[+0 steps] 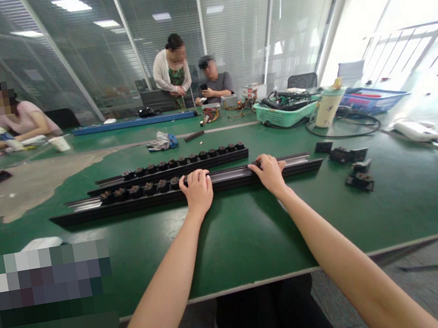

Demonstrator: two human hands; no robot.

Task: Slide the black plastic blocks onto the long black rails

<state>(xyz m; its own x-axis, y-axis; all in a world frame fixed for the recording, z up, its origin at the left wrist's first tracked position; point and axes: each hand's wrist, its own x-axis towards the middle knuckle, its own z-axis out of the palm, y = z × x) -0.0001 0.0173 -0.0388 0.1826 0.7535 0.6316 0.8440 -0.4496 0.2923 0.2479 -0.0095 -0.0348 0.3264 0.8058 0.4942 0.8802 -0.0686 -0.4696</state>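
A long black rail with a silvery channel lies across the green table in front of me. Round black pieces with brownish tops sit in a row along its left half. My left hand is closed over the rail at the right end of that row; its fingertips are partly hidden. Farther right, my right hand pinches a small dark piece at the channel, mostly covered by the fingers. Behind lies a second black rail with a similar row of round pieces.
Loose black parts lie right of the rail. Beyond are a green basket of cables, a pale yellow tumbler, a blue basket and a glove. Several people are around the table's far and left sides.
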